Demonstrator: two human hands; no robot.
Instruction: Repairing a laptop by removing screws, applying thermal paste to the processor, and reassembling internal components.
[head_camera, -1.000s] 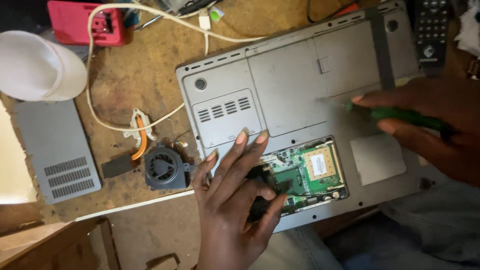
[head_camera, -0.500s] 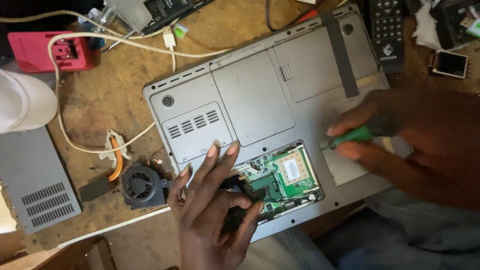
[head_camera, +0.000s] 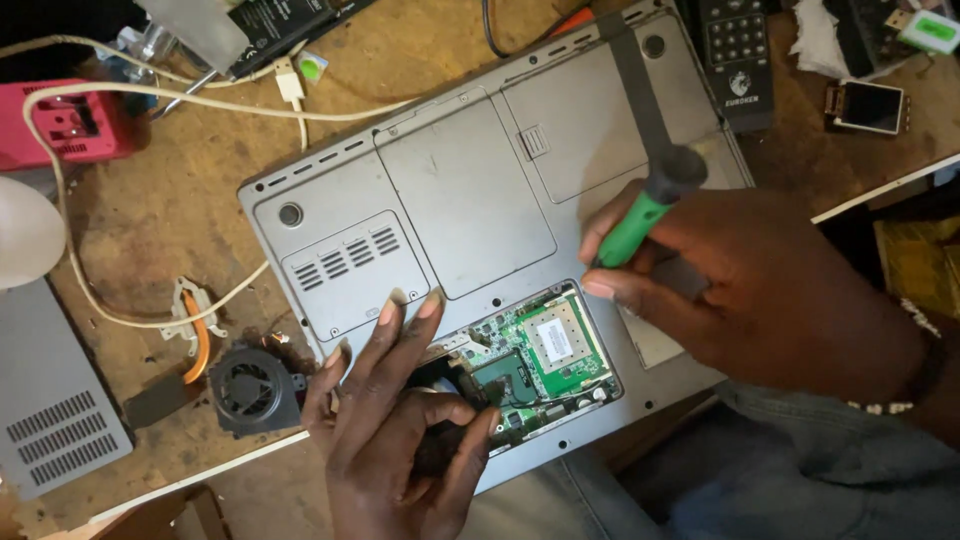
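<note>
Now the right hand (head_camera: 770, 290) has drawn in from the right edge toward the middle of the upturned grey laptop (head_camera: 470, 210), and it holds the green-handled screwdriver (head_camera: 645, 215) more upright than half a second ago, when the tool lay nearly flat across the case. Its thumb and first fingers pinch the green grip, the black cap pointing to the far side; the tip is hidden behind the fingers, near the right edge of the open bay (head_camera: 535, 360).

Meanwhile the left hand (head_camera: 400, 430) keeps its place at the near edge of the laptop, as before. Two long fingers lie stretched and slightly spread on the vented cover panel (head_camera: 345, 270), fingertips touching it, while the thumb and remaining fingers curl around a dark part at the left end of the bay; what that part is I cannot tell. Green circuit boards show in the bay, just right of that hand.

Left of the laptop, on the worn wooden bench (head_camera: 150, 230), the small black fan (head_camera: 250, 388) sits near the left hand, a white cable (head_camera: 180, 95) loops past it, and a grey vented panel (head_camera: 55, 420) lies at the far left. A black remote control (head_camera: 740, 60) rests beyond the laptop's far right corner.
</note>
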